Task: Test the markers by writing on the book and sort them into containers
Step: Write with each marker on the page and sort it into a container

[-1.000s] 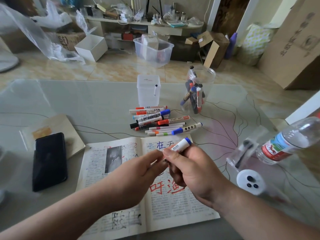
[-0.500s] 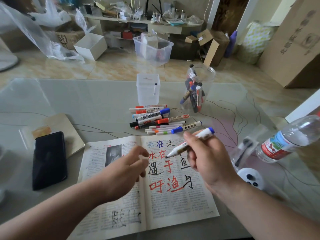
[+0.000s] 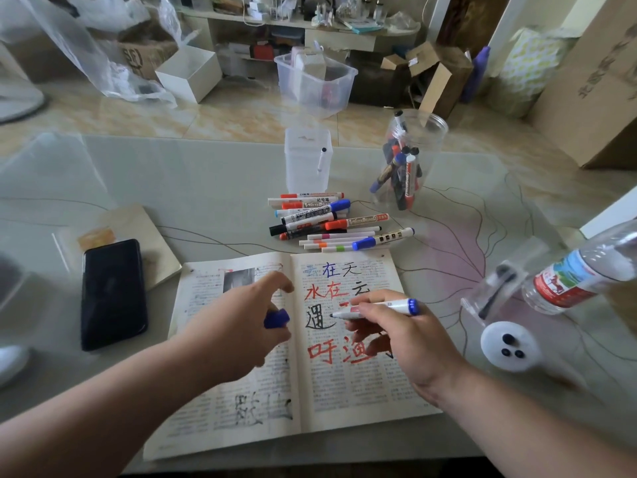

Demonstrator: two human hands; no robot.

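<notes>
Right hand point(image 3: 405, 339): fingers curled round a white marker point(image 3: 382, 306) with a blue end, in a writing grip. The nib points left and sits low over the middle of the right-hand page of the open book point(image 3: 241, 426), just beside a black character; whether nib and paper touch cannot be told. Left hand point(image 3: 238, 329): fingers curled, pinching the marker's blue cap point(image 3: 276, 319) above the book's gutter. Change noted: a second ago both hands meet on the capped marker near the top of the page. Half a second ago the cap is off and the marker is raised by the upper lines. Now the marker has dropped to the third row of written characters, and the left hand has drawn aside with the cap. Reading: uncapping is done and the test stroke is the step in hand. Sorting this marker waits on whether ink shows (the page already carries blue, red and black trials). Beyond the book's top edge: a pile of markers point(image 3: 324, 222), capped, lying on the glass table point(image 3: 172, 174), apparently untested. Behind the pile: a square clear container point(image 3: 307, 177) holding a single marker. To its right: a round clear jar point(image 3: 431, 132) holding several markers, so most of the sorted ones have gone there. Left of the book: a black phone point(image 3: 112, 294) resting on a small notebook point(image 3: 151, 236). Right of the book: a white lid point(image 3: 510, 345), and a plastic bottle point(image 3: 579, 270) at the frame edge.
</notes>
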